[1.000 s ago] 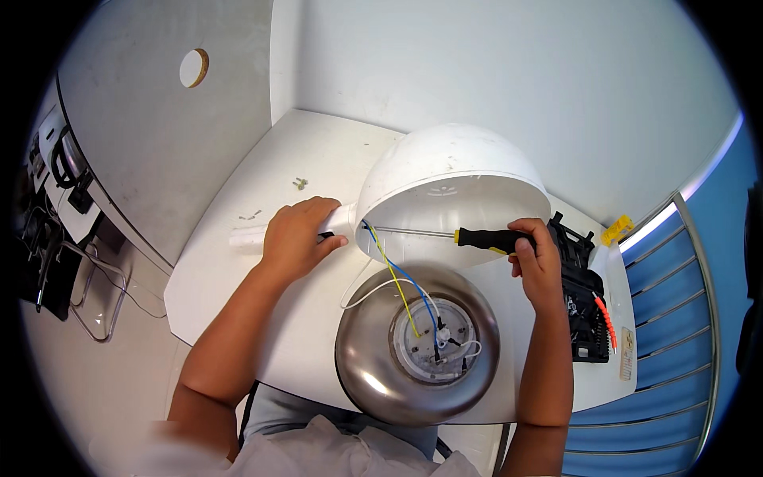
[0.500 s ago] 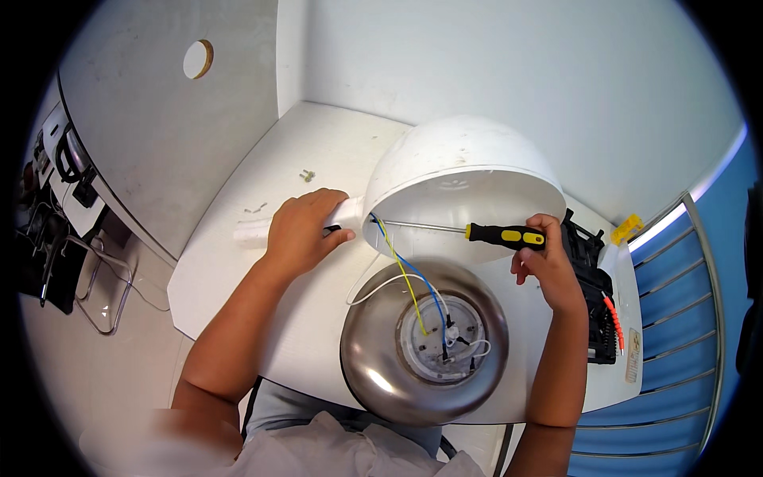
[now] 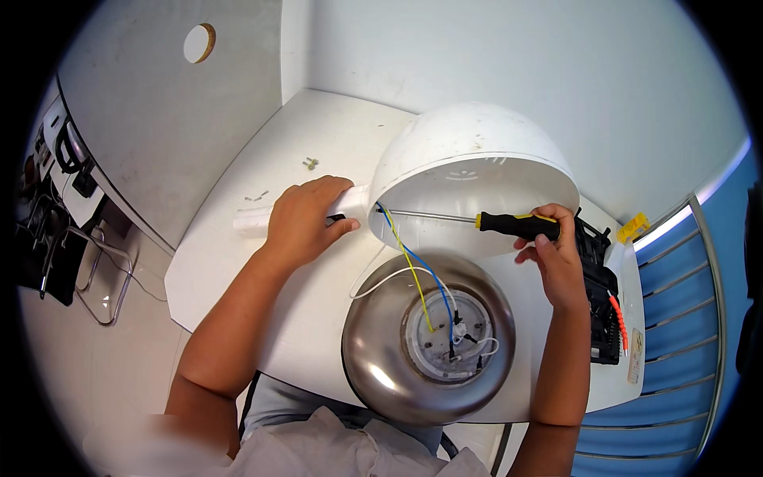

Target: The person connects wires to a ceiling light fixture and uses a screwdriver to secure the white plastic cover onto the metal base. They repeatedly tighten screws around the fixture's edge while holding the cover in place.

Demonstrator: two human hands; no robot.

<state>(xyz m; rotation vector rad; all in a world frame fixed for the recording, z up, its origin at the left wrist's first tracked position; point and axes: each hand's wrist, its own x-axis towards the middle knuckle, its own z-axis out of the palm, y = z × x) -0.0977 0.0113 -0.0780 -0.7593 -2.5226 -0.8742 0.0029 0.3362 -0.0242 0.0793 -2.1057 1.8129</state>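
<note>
My left hand (image 3: 306,219) is wrapped around the white neck (image 3: 359,199) of a white dome-shaped housing (image 3: 477,131), which lies on its side with its hollow facing me. A small black piece shows beside my left thumb. In my right hand (image 3: 554,253) is the black-and-yellow handle of a screwdriver (image 3: 509,224). Its long shaft runs left into the dome, and its tip is by the neck's inner opening. Blue and yellow-green wires (image 3: 412,254) come out there and lead down to a round, shiny metal body (image 3: 373,334) with a pale disc and white leads.
Several small screws (image 3: 311,164) and thin bits (image 3: 256,196) lie on the white table (image 3: 302,334). To the right sits an opened black tool case (image 3: 600,310) with an orange-red flexible shaft (image 3: 618,322). A yellow box (image 3: 633,228) stands near the wall, beside a metal railing (image 3: 715,318).
The screwdriver has turned about its length, so less of its yellow grip patches shows. My right fingers have shifted on the handle. My left hand keeps its hold on the neck.
</note>
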